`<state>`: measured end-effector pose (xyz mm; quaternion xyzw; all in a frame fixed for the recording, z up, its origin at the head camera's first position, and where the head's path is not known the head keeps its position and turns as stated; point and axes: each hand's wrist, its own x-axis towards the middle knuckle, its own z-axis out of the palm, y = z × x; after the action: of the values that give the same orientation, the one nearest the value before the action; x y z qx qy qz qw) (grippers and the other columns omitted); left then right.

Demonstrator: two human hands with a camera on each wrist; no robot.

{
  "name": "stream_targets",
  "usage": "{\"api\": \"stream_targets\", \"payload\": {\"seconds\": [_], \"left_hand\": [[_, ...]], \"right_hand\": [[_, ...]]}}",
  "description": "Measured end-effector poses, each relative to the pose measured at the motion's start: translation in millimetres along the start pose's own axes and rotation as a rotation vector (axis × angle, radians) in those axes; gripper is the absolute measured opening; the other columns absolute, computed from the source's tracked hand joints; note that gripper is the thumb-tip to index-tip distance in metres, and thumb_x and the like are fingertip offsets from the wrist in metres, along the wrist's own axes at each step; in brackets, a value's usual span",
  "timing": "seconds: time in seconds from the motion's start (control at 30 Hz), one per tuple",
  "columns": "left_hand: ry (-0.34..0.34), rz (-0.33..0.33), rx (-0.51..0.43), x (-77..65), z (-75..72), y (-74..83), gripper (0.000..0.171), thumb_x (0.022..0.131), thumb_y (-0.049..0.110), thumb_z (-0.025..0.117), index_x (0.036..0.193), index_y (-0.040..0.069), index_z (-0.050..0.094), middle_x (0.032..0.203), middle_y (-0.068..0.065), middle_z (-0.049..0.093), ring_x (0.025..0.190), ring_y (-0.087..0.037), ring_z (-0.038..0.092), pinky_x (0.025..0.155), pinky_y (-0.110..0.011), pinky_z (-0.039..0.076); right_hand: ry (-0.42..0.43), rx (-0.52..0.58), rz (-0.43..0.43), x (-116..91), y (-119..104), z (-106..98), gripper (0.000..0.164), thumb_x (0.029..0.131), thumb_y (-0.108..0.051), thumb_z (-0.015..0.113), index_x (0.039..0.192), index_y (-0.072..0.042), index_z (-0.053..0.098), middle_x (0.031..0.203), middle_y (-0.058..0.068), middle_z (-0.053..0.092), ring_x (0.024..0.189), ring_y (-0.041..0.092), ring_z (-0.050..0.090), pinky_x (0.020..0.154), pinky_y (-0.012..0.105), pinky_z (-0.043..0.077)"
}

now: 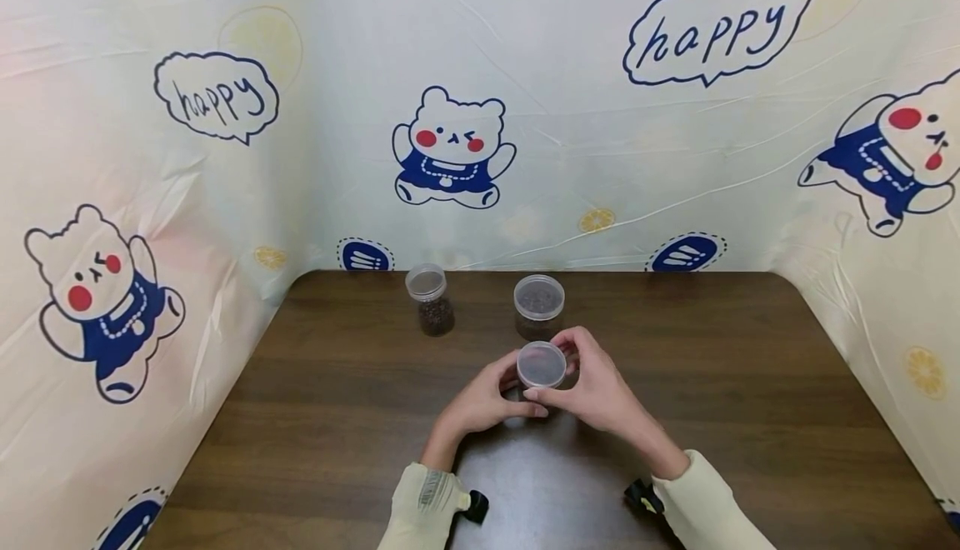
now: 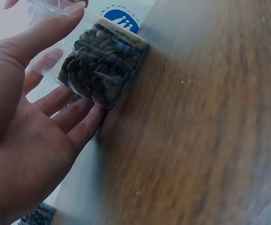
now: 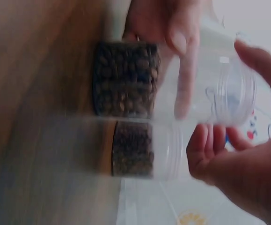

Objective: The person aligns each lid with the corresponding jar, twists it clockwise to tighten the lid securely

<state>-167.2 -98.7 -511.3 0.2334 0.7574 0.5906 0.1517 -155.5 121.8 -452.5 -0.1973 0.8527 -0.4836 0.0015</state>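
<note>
A clear plastic jar (image 1: 542, 379) with a translucent screw lid (image 1: 542, 362) stands upright at mid-table; dark brown beans (image 3: 126, 79) fill its lower part in the right wrist view. My left hand (image 1: 480, 400) holds the jar's body from the left, thumb in front and fingers around the far side. From the right, my right hand (image 1: 600, 387) grips around the lid, thumb at the near edge and fingers behind. In the left wrist view the jar's bottom (image 2: 105, 70) shows its beans between thumb and fingers.
Just behind the held jar is a wider lidded jar (image 1: 538, 308) with dark contents. A narrower lidded jar of dark grains (image 1: 433, 304) stands at the back left. A patterned cloth (image 1: 570, 117) hangs around the brown wooden table (image 1: 315, 450).
</note>
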Motion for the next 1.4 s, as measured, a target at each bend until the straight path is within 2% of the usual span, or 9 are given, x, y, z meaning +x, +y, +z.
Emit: {"api": "stream_targets", "payload": {"seconds": [0.1,0.2,0.4,0.53,0.67,0.9,1.1,1.2,1.4], "left_hand": [[-0.002,-0.004,0.001,-0.8,-0.5,0.1,0.078,0.085,0.016,0.089,0.151,0.032,0.051,0.148,0.005,0.061,0.139,-0.015,0.059,0.116,-0.028,0.047],[-0.001,-0.013,0.006,-1.6,-0.9,-0.2,0.077,0.086,0.018,0.089,0.151,0.034,0.050,0.148,0.006,0.061,0.139,-0.014,0.059,0.116,-0.028,0.046],[0.000,-0.026,0.006,-1.4,-1.3,0.1,0.080,0.086,0.019,0.089,0.153,0.035,0.049,0.150,0.008,0.059,0.140,-0.012,0.058,0.118,-0.028,0.045],[-0.002,-0.024,0.000,-1.6,-1.0,0.5,0.082,0.085,0.017,0.090,0.154,0.033,0.048,0.152,0.007,0.059,0.140,-0.014,0.058,0.118,-0.029,0.045],[0.000,-0.027,0.006,-1.8,-0.8,0.3,0.082,0.085,0.017,0.090,0.154,0.033,0.048,0.152,0.007,0.058,0.141,-0.014,0.057,0.118,-0.028,0.045],[0.003,-0.022,0.013,-1.6,-1.2,2.1,0.081,0.086,0.018,0.089,0.154,0.034,0.048,0.152,0.007,0.058,0.140,-0.014,0.058,0.117,-0.028,0.045],[0.000,-0.025,0.009,-1.7,-1.0,2.2,0.081,0.086,0.019,0.089,0.153,0.036,0.048,0.151,0.009,0.059,0.140,-0.013,0.057,0.117,-0.027,0.044],[0.005,-0.021,0.015,-1.8,-0.5,1.9,0.079,0.086,0.019,0.089,0.153,0.034,0.049,0.150,0.008,0.060,0.140,-0.013,0.057,0.118,-0.027,0.044],[0.007,-0.024,0.008,-2.1,-0.7,1.4,0.080,0.086,0.020,0.089,0.153,0.034,0.049,0.150,0.008,0.060,0.140,-0.013,0.057,0.118,-0.028,0.045]], "right_hand": [[0.018,-0.014,0.051,-2,-5,3,0.072,0.073,-0.036,0.099,0.124,-0.010,0.055,0.113,0.008,0.063,0.097,0.020,0.061,0.084,0.025,0.054],[-0.013,-0.014,0.045,-3,-5,1,0.077,0.073,-0.034,0.098,0.130,-0.008,0.054,0.118,0.009,0.062,0.098,0.018,0.060,0.086,0.027,0.055],[-0.110,0.018,-0.060,1,6,-11,0.087,0.077,-0.031,0.096,0.148,-0.013,0.049,0.132,0.005,0.058,0.112,0.015,0.058,0.093,0.029,0.055],[-0.176,0.083,-0.127,5,15,-18,0.083,0.082,-0.025,0.093,0.152,-0.021,0.049,0.140,0.003,0.056,0.121,0.012,0.057,0.098,0.032,0.056],[-0.215,0.133,-0.150,7,18,-21,0.077,0.085,-0.020,0.090,0.151,-0.023,0.051,0.141,0.002,0.058,0.120,0.011,0.057,0.099,0.035,0.057],[-0.112,0.060,-0.174,3,13,-13,0.073,0.082,-0.019,0.092,0.146,-0.021,0.058,0.132,-0.001,0.061,0.112,0.008,0.058,0.094,0.032,0.056],[-0.016,-0.013,-0.137,-5,2,-2,0.071,0.081,-0.025,0.094,0.142,-0.014,0.060,0.129,0.002,0.059,0.109,0.011,0.057,0.092,0.036,0.054],[-0.022,-0.021,-0.117,-6,1,-2,0.076,0.081,-0.028,0.094,0.144,-0.012,0.056,0.130,0.004,0.056,0.111,0.013,0.057,0.093,0.036,0.053],[-0.113,0.027,-0.108,-2,10,-11,0.085,0.082,-0.031,0.093,0.153,-0.021,0.047,0.139,0.003,0.053,0.122,0.012,0.053,0.098,0.034,0.053]]}}
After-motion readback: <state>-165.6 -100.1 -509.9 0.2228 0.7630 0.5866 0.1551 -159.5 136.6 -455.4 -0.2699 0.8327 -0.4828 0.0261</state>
